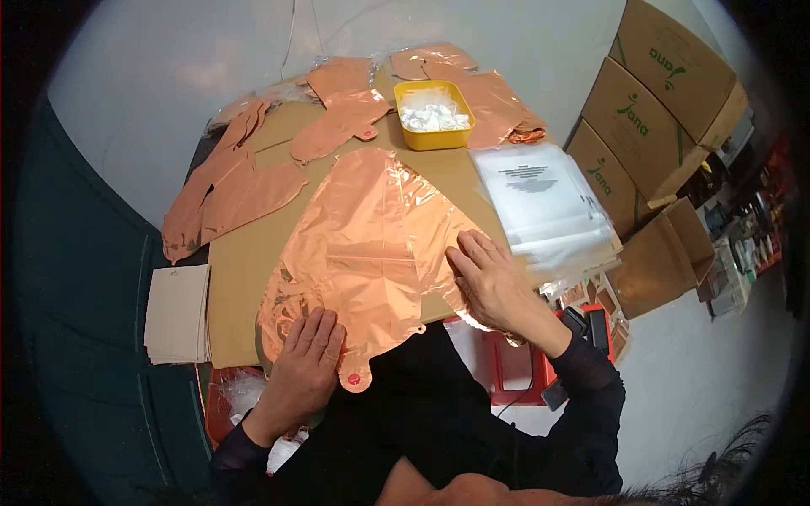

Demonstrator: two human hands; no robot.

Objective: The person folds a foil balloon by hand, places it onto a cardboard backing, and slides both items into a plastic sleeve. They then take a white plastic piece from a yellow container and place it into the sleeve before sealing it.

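A large rose-gold foil balloon (371, 244), uninflated, lies spread over the front of the cardboard-covered table (232, 295). Its rounded tab with a red dot hangs toward my lap. On its lower left part rests my left hand (308, 367), flat with the fingers stretched out. My right hand (494, 287) lies on the balloon's right side, fingers extended and slightly apart. Neither hand grips anything that I can see. Right of the balloon is a stack of clear printed plastic bags (548, 207).
More flat foil balloons (228, 190) lie at the left and back. A yellow tub (434, 139) holds white items. Beige cards (177, 312) are at the left edge. Cardboard boxes (637, 122) stand at the right, above an open box (658, 261). Below the table is a red container (510, 371).
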